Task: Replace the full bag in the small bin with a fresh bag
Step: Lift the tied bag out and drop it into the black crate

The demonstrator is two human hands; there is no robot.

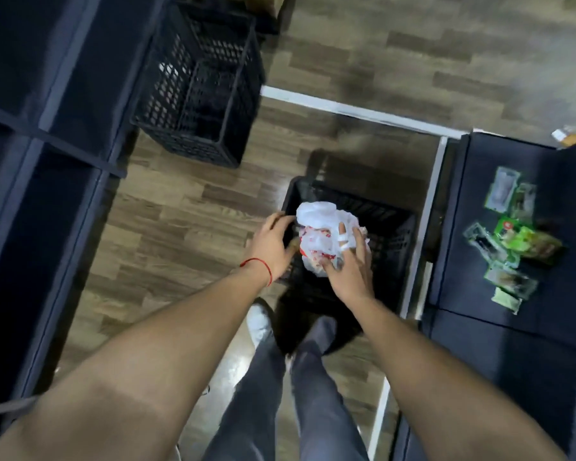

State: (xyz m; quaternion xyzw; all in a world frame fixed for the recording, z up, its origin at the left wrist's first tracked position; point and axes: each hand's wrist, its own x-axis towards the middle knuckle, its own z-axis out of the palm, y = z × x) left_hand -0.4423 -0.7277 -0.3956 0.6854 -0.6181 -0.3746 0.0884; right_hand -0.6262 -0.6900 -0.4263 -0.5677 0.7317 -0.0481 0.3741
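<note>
A small black slatted bin (389,227) stands on the wooden floor in front of my feet. A white plastic bag (320,234) with red print bulges up out of its opening. My left hand (271,246), with a red string at the wrist, rests against the bag's left side over the bin's near-left rim. My right hand (351,266) lies on the bag's right side, and a white bag handle is looped around its fingers. Both hands press the bag between them.
A larger black crate (200,84) sits on the floor further back on the left. Dark shelving (40,134) runs along the left side. A dark counter (512,247) on the right holds several green snack packets (509,241). White floor trim (356,109) borders the bin's area.
</note>
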